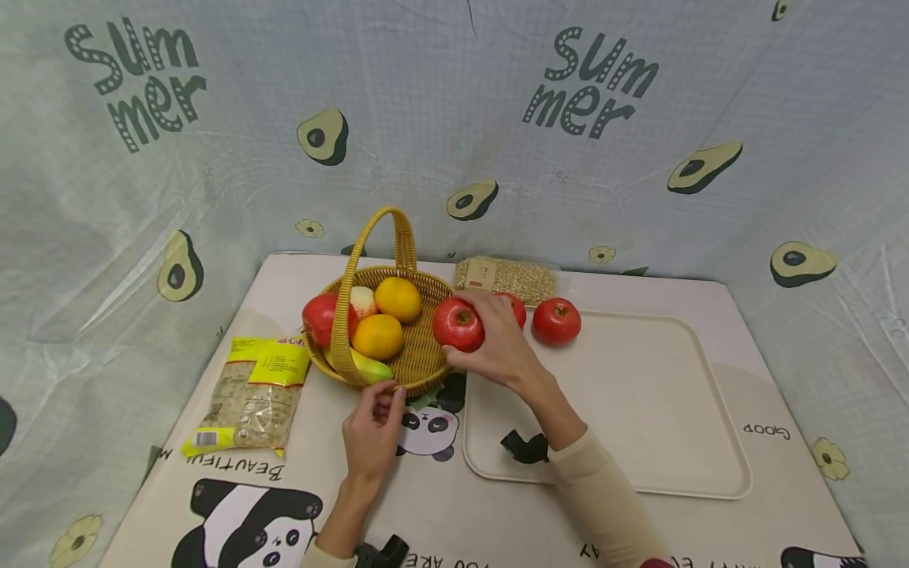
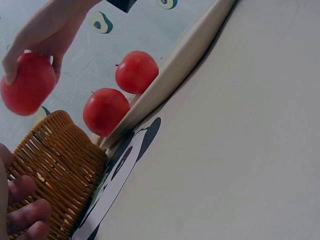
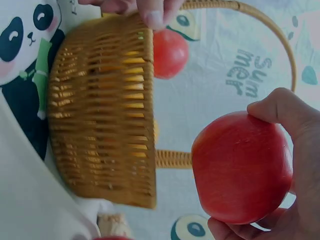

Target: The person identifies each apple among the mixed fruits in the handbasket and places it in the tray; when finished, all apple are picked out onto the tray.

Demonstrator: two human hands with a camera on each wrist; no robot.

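My right hand (image 1: pixel 506 338) grips a red apple (image 1: pixel 458 325) above the right rim of a wicker basket (image 1: pixel 419 364). In the right wrist view the apple (image 3: pixel 242 167) is held between thumb and fingers, apart from the basket wall (image 3: pixel 100 115). At the basket's near rim, my left hand (image 1: pixel 372 432) pinches the edge, thumb on the rim. Inside the basket lie two orange fruits (image 1: pixel 379 338), a red fruit (image 1: pixel 321 319), a pale red-and-white fruit (image 1: pixel 363 301) and a long yellow-green fruit (image 1: pixel 371 368). Two more apples (image 1: pixel 556 322) sit at the tray's far left corner.
A beige tray (image 1: pixel 625 410) lies right of the basket, under my right forearm. Behind it is a clear pack of grains (image 1: pixel 518 278). A yellow-labelled bag (image 1: pixel 248 398) lies left of the basket. A patterned curtain (image 1: pixel 412 102) encloses the table's back and sides.
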